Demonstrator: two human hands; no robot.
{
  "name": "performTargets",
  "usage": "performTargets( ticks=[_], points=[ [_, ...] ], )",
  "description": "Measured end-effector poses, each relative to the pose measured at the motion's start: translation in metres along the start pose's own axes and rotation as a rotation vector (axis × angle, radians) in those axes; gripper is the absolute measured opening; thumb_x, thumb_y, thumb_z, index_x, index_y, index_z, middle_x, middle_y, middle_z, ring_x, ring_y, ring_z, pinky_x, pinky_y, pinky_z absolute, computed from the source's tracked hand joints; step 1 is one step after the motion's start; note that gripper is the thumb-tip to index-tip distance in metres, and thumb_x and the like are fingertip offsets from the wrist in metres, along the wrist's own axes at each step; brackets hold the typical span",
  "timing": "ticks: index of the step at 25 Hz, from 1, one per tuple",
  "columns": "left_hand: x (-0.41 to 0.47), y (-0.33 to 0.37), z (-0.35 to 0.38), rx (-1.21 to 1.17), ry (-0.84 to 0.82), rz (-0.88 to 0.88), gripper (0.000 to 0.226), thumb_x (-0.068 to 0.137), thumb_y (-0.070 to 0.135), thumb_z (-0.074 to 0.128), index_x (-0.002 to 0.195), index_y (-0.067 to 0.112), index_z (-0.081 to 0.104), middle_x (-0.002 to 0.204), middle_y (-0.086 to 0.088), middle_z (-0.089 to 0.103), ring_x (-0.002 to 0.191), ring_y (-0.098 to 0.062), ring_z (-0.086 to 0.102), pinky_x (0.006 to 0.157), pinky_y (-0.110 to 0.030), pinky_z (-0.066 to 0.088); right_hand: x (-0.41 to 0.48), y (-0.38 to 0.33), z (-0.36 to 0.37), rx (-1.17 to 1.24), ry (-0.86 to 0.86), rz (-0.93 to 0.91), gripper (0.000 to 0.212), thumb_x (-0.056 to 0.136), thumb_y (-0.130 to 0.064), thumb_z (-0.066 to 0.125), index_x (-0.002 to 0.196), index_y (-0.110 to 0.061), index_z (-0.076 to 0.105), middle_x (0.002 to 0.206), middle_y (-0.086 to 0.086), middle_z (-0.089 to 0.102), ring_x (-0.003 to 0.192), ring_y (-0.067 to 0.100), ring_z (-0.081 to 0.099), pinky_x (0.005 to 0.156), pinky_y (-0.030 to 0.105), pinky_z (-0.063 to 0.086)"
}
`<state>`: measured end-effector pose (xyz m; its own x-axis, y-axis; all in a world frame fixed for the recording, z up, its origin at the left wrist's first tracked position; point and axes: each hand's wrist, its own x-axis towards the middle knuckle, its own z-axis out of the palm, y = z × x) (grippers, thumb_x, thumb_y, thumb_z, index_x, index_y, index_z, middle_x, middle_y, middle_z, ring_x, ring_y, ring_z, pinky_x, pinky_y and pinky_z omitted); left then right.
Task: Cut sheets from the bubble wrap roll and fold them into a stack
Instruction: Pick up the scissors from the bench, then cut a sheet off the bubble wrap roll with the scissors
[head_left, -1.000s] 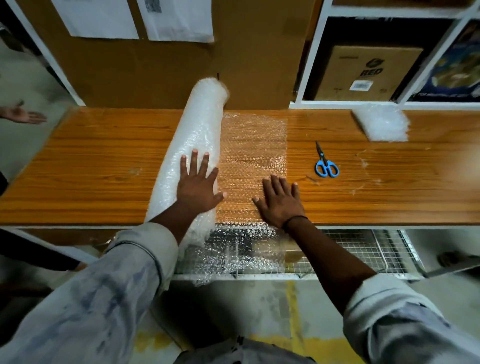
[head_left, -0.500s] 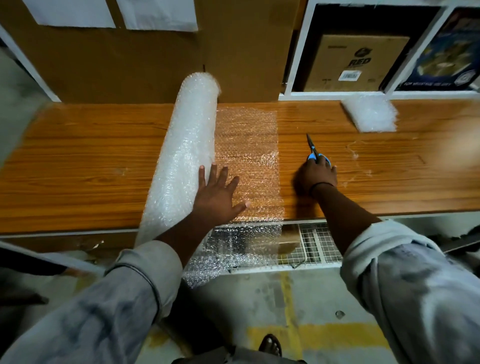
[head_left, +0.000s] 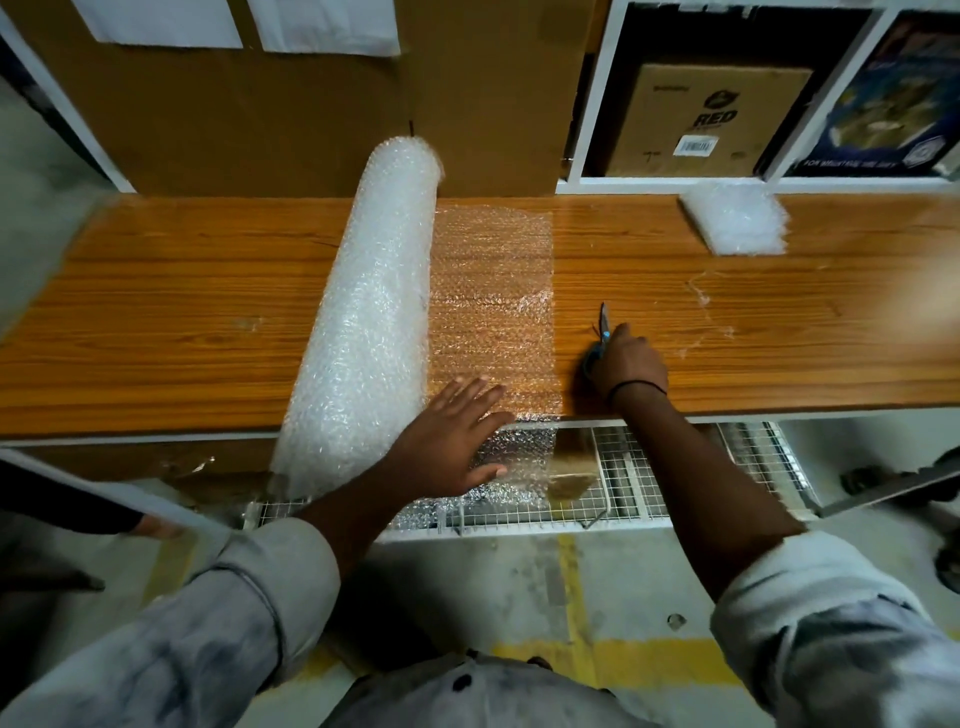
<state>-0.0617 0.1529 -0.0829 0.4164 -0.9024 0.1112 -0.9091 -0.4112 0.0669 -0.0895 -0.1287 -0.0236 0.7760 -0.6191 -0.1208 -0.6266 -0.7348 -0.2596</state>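
Observation:
A thick white bubble wrap roll (head_left: 369, 317) lies across the wooden table (head_left: 156, 322), its near end overhanging the front edge. An unrolled clear sheet (head_left: 493, 291) stretches right from the roll and hangs over the edge. My left hand (head_left: 452, 441) lies flat with spread fingers on the sheet's near end at the table edge. My right hand (head_left: 626, 361) grips the blue-handled scissors (head_left: 602, 325) just right of the sheet, blades pointing away from me. A stack of folded bubble wrap (head_left: 735, 218) sits at the table's back right.
A big cardboard panel (head_left: 311, 114) stands behind the roll. White shelving at the back right holds a cardboard box (head_left: 701, 119). A wire mesh shelf (head_left: 649, 478) lies below the table's front edge. Another person's hand (head_left: 150, 527) shows at the lower left.
My right hand left the sheet, reached right and took hold of the scissors, then brought them nearer the sheet. My left hand slid from the roll onto the sheet's near end.

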Motion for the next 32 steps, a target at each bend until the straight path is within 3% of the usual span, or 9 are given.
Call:
performTargets(
  ticks=[4, 6, 8, 10, 14, 16, 19, 22, 32],
  points=[
    [-0.027, 0.005, 0.009, 0.049, -0.007, -0.014, 0.088, 0.094, 0.073, 0.044, 0.163, 0.024, 0.024, 0.172, -0.012, 0.005, 0.159, -0.035, 0.004, 0.125, -0.059, 0.014, -0.024, -0.005, -0.004, 0.151, -0.091, 0.008, 0.049, 0.095, -0.027, 0.068, 0.132, -0.001, 0.049, 0.121, 0.026, 0.066, 0.111, 0.043, 0.065, 0.084, 0.045, 0.054],
    [-0.040, 0.009, 0.011, 0.131, -0.006, 0.008, 0.097, 0.088, 0.077, 0.050, 0.163, 0.022, 0.023, 0.172, -0.015, 0.000, 0.158, -0.038, 0.000, 0.126, -0.059, 0.010, -0.046, -0.009, 0.007, 0.636, -0.158, 0.085, 0.028, 0.094, -0.017, 0.071, 0.115, -0.006, 0.056, 0.114, 0.027, 0.068, 0.093, 0.040, 0.071, 0.073, 0.046, 0.063],
    [-0.051, 0.012, 0.015, 0.213, -0.025, 0.011, 0.099, 0.081, 0.076, 0.060, 0.158, 0.019, 0.033, 0.171, -0.019, 0.000, 0.158, -0.040, -0.002, 0.125, -0.061, 0.010, -0.076, -0.012, 0.019, 1.143, -0.294, 0.190, 0.018, 0.096, -0.002, 0.065, 0.109, -0.008, 0.053, 0.116, 0.027, 0.067, 0.077, 0.033, 0.072, 0.052, 0.036, 0.062],
    [-0.060, 0.015, 0.019, 0.264, -0.039, 0.001, 0.090, 0.077, 0.068, 0.070, 0.147, 0.016, 0.048, 0.170, -0.021, 0.006, 0.157, -0.042, -0.001, 0.124, -0.062, 0.013, -0.105, -0.010, 0.032, 1.315, -0.367, 0.203, 0.019, 0.099, 0.000, 0.061, 0.116, -0.004, 0.054, 0.118, 0.023, 0.066, 0.075, 0.030, 0.073, 0.054, 0.030, 0.061],
    [-0.065, 0.018, 0.029, 0.260, 0.075, 0.028, 0.033, 0.089, 0.032, 0.063, 0.117, 0.014, 0.066, 0.167, -0.020, 0.025, 0.157, -0.044, 0.009, 0.123, -0.062, 0.016, -0.146, -0.005, 0.043, 1.444, -0.432, 0.188, 0.027, 0.101, -0.001, 0.059, 0.127, 0.000, 0.055, 0.112, 0.017, 0.064, 0.074, 0.027, 0.073, 0.061, 0.029, 0.062],
    [-0.062, 0.022, 0.029, 0.219, 0.158, 0.069, 0.019, 0.094, 0.027, 0.060, 0.104, 0.014, 0.068, 0.160, -0.019, 0.040, 0.154, -0.045, 0.022, 0.122, -0.061, 0.022, -0.161, -0.001, 0.043, 1.520, -0.492, 0.176, 0.029, 0.096, 0.001, 0.064, 0.124, -0.004, 0.059, 0.102, 0.013, 0.069, 0.071, 0.024, 0.071, 0.060, 0.029, 0.061],
    [-0.059, 0.032, 0.022, 0.175, 0.254, 0.117, 0.014, 0.094, 0.027, 0.062, 0.100, 0.015, 0.067, 0.153, -0.015, 0.052, 0.149, -0.044, 0.035, 0.118, -0.060, 0.030, -0.188, 0.005, 0.041, 1.534, -0.559, 0.175, 0.035, 0.087, -0.009, 0.074, 0.120, -0.008, 0.064, 0.084, 0.006, 0.071, 0.064, 0.018, 0.067, 0.055, 0.026, 0.059],
    [-0.058, 0.039, 0.019, 0.124, 0.346, 0.120, 0.009, 0.096, 0.025, 0.063, 0.097, 0.017, 0.067, 0.150, -0.011, 0.056, 0.147, -0.041, 0.039, 0.117, -0.057, 0.034, -0.219, 0.013, 0.047, 1.508, -0.595, 0.176, 0.045, 0.077, -0.022, 0.077, 0.118, -0.006, 0.070, 0.079, 0.008, 0.067, 0.061, 0.017, 0.065, 0.054, 0.027, 0.059],
    [-0.053, 0.063, 0.014, -0.038, 0.486, 0.005, 0.011, 0.094, 0.023, 0.068, 0.089, 0.015, 0.074, 0.144, -0.003, 0.062, 0.143, -0.031, 0.048, 0.114, -0.053, 0.038, -0.276, 0.033, 0.048, 1.381, -0.635, 0.164, 0.049, 0.078, -0.029, 0.078, 0.120, -0.006, 0.072, 0.071, 0.014, 0.065, 0.064, 0.027, 0.066, 0.056, 0.035, 0.061]
  ],
)
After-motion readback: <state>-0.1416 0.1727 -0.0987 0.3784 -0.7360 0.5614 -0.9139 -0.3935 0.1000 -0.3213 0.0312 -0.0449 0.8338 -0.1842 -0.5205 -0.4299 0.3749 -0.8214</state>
